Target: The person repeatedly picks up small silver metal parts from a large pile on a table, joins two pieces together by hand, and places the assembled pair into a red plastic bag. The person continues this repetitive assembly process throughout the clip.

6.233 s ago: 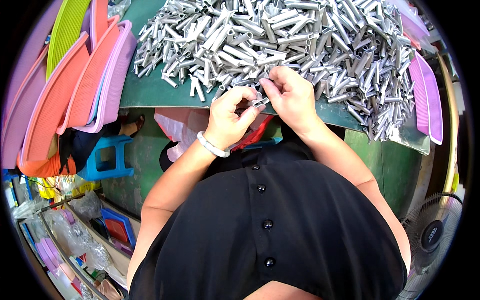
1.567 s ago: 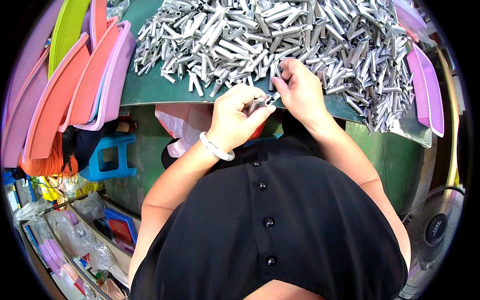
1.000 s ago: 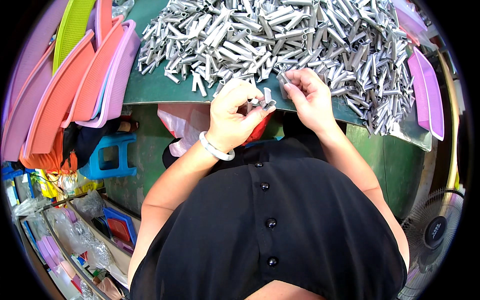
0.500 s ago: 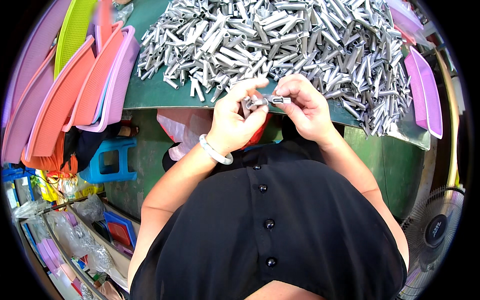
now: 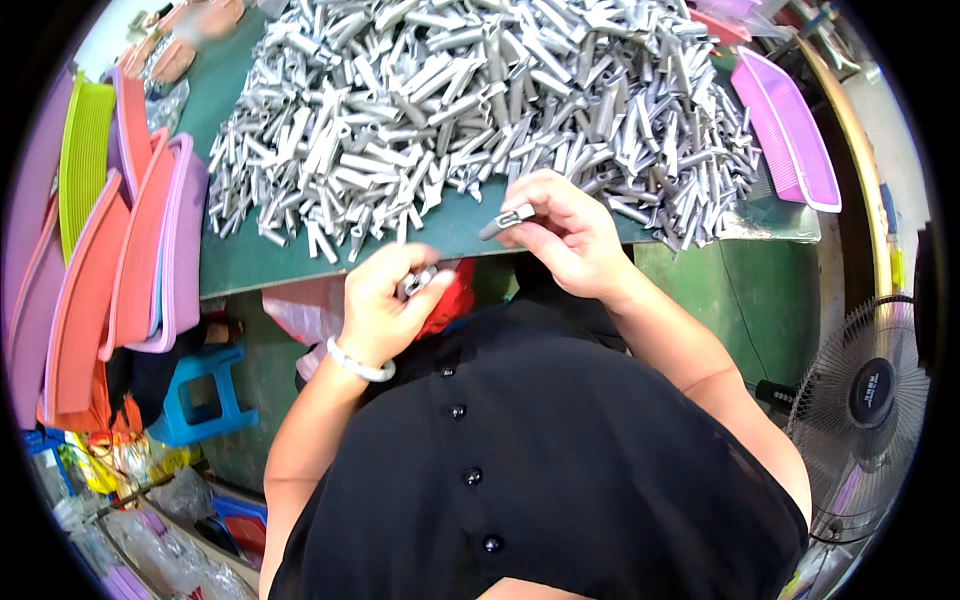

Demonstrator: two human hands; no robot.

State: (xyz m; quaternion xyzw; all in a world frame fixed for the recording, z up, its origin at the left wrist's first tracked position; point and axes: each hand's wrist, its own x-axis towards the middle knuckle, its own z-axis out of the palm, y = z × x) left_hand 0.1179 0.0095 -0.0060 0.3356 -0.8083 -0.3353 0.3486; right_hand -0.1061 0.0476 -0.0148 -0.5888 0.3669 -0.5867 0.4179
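Note:
A wide heap of short grey metal tube pieces (image 5: 440, 110) covers much of the green tabletop (image 5: 250, 262). My right hand (image 5: 575, 235) pinches one grey tube piece (image 5: 508, 220) between thumb and fingers, just over the table's near edge. Its slotted end points up to the right. My left hand (image 5: 385, 305), with a pale bangle on the wrist, is closed on small metal tube pieces (image 5: 418, 282) in front of the edge. How many it holds is hidden by the fingers. The two hands are apart.
Stacked plastic baskets (image 5: 85, 290) in orange, purple and green stand at the left. A purple basket (image 5: 790, 130) lies at the table's right end. A blue stool (image 5: 205, 395) is below left, a fan (image 5: 868, 395) at the lower right.
My hands have separated: the left has moved down and left with its metal pieces, while the right holds one piece near the table edge. The view has shifted, showing more at the far left.

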